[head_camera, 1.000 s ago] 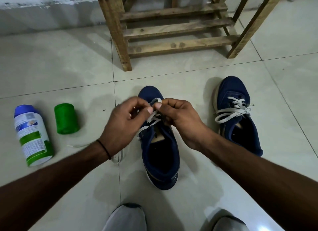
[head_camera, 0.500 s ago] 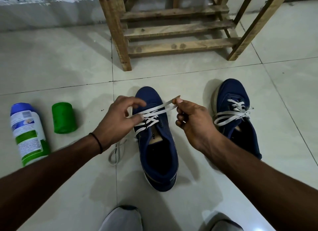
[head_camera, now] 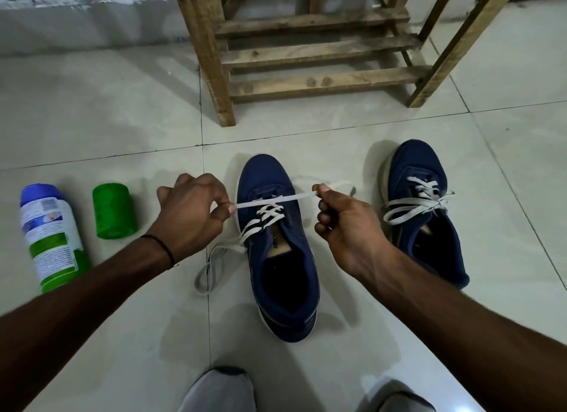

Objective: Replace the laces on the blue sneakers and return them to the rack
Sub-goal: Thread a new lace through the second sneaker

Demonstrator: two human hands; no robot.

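Two blue sneakers stand on the tiled floor. The left sneaker (head_camera: 277,258) is in front of me, with a white lace (head_camera: 277,200) crossing its upper eyelets. My left hand (head_camera: 190,212) pinches the lace at the shoe's left side. On the shoe's right, my right hand (head_camera: 343,221) pinches the other end, and the lace is stretched taut between them. A loose loop of lace lies on the floor at the shoe's left. The right sneaker (head_camera: 426,209) stands apart with its white lace tied in a bow. The wooden rack (head_camera: 313,52) is beyond the shoes.
A green cylinder (head_camera: 113,210) stands to the left of my left hand. Further left lies a white and green bottle (head_camera: 50,237) with a blue cap. My knees show at the bottom edge. A grey wall runs behind the rack.
My hands have moved apart from the middle of the shoe to its two sides, pulling the lace out straight across the eyelets.
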